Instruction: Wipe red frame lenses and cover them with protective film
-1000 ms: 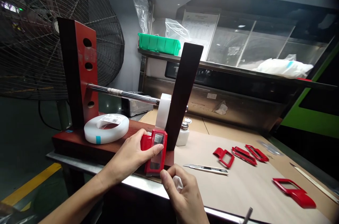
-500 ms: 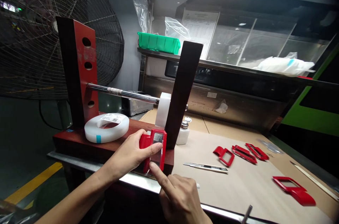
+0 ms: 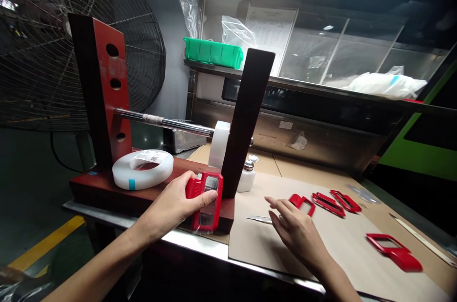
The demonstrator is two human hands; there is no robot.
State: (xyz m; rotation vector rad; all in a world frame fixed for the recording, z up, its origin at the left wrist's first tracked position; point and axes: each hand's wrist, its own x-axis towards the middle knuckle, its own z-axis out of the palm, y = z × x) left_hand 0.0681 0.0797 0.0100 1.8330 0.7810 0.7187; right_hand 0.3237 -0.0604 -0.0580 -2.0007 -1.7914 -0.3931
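My left hand [image 3: 173, 202] grips a red plastic frame [image 3: 219, 197], thumb across its window. Clear film covers the window and sticks out a little past the lower end. Over the brown paper, my right hand [image 3: 300, 230] hovers with fingers apart, holding nothing. Beneath it lies a utility knife [image 3: 260, 219]; its blade end shows and its handle is hidden by the hand. Just behind the right hand is another red frame [image 3: 307, 207], partly covered.
A dark red wooden stand [image 3: 112, 92] carries a metal rod [image 3: 167, 123] with a film roll [image 3: 219, 145]. Another film roll [image 3: 123, 176] lies on its base. Nearby are a white pump bottle [image 3: 246, 180], more red frames [image 3: 328, 204], a wooden stick [image 3: 421, 239] and a large fan [image 3: 143, 54].
My right hand has left the red frame and moved right, over the utility knife. Its fingers have spread. My left hand keeps its hold on the frame.
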